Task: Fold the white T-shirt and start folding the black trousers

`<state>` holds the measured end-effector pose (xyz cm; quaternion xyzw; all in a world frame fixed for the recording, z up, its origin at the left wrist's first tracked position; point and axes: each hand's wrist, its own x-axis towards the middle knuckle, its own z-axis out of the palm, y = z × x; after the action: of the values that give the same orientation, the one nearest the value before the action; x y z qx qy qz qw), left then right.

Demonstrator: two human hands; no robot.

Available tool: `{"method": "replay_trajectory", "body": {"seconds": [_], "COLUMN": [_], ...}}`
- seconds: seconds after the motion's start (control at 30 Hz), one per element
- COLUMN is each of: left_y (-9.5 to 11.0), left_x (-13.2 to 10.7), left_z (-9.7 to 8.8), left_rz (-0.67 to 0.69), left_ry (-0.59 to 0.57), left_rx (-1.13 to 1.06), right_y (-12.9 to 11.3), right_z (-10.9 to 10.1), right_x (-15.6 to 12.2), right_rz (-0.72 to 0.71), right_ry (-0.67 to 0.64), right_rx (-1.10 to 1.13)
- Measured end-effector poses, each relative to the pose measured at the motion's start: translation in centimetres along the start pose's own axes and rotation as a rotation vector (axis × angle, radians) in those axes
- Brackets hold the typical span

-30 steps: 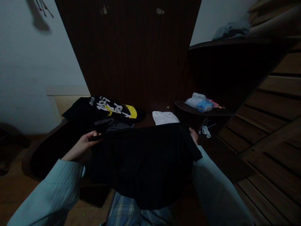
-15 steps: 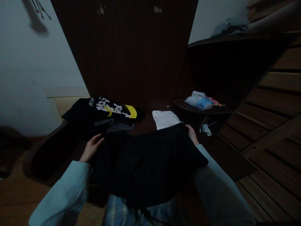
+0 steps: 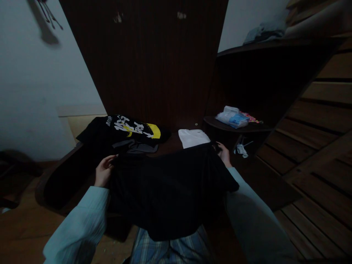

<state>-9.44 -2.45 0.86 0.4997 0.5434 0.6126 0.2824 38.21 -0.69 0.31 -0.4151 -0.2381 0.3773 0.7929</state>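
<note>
A piece of black clothing [image 3: 167, 190] hangs stretched between my two hands, over my lap; its exact kind is hard to make out in the dim light. My left hand [image 3: 105, 170] pinches its upper left corner. At the upper right corner, my right hand [image 3: 224, 154] is closed on the cloth, with part of the fingers hidden by it. Behind the cloth lies a folded white garment [image 3: 193, 138], its near edge covered. To the left of that, black clothing with white lettering and a yellow print [image 3: 132, 128] lies in a heap, with a grey piece [image 3: 143, 147] beneath it.
The dark wooden desk [image 3: 167, 146] backs onto a tall brown panel [image 3: 143, 73]. On a low corner shelf at right sits a plastic pack [image 3: 233, 118]. Folded cloth [image 3: 265, 31] rests on the shelf above. Wooden slats [image 3: 321, 121] stand at far right.
The lower edge of the black clothing has shifted slightly and dangling cords below it no longer show. Both hands keep their hold, and the left has moved slightly left.
</note>
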Motion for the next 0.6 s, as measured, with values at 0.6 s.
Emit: {"method": "replay_trajectory", "body": {"seconds": [0.6], "left_y": [0.9], "left_x": [-1.8], "left_z": [2.5], "left_rz": [0.232], "left_ry": [-0.469], "left_rx": [0.461], "right_y": [1.2], "right_z": [3.5], "right_x": [-3.6], "right_rz": [-0.368], "right_ry": [-0.273], "right_rx": [-0.331]}}
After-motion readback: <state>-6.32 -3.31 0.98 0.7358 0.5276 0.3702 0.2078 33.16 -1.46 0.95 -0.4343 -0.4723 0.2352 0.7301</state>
